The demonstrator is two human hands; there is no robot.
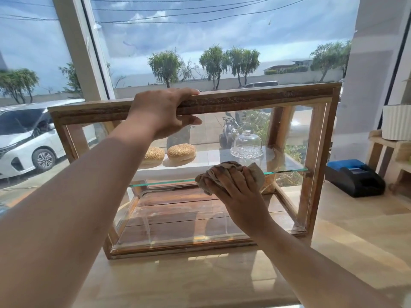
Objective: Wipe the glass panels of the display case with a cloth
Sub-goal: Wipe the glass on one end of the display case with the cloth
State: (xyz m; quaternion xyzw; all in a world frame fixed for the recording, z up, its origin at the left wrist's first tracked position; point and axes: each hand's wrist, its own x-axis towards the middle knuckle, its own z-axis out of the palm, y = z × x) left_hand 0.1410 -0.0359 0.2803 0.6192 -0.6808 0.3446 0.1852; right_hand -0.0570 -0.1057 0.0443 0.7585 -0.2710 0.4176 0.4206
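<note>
Left hand point(164, 112) is up on the display case point(255, 101), clamped on the top wooden rail: fingers laid over the top edge, thumb pressed against the front just below it. That's a firm grasp on the frame. Right hand point(240, 192) is lower and to the right, with its fingers spread and bent over a bunched cloth point(224, 172), holding it against the front glass panel point(173, 214). The cloth sits at about the height of the glass shelf point(287, 168), peeking out above and to the left of the fingertips.

The cloth is grey-beige, soft and heavily crumpled. The case is a box of rough, worn brown timber with clear panes on the front and sides and a plank floor inside. Pale drip streaks show low on the front pane. The shelf inside is a thin clear sheet with a green-tinted edge.

Behind the glass, on the shelf level, are two round sesame-topped buns, one point(181, 152) beside the other point(153, 154), which is partly hidden by the left forearm. A clear glass dome point(246, 144) with a knob stands to their right.

The case stands on a pale wood-grain counter point(200, 274), with a black and blue receipt printer point(353, 177) off to its right. A large window point(200, 41) behind shows a white car point(26, 138) and trees.
</note>
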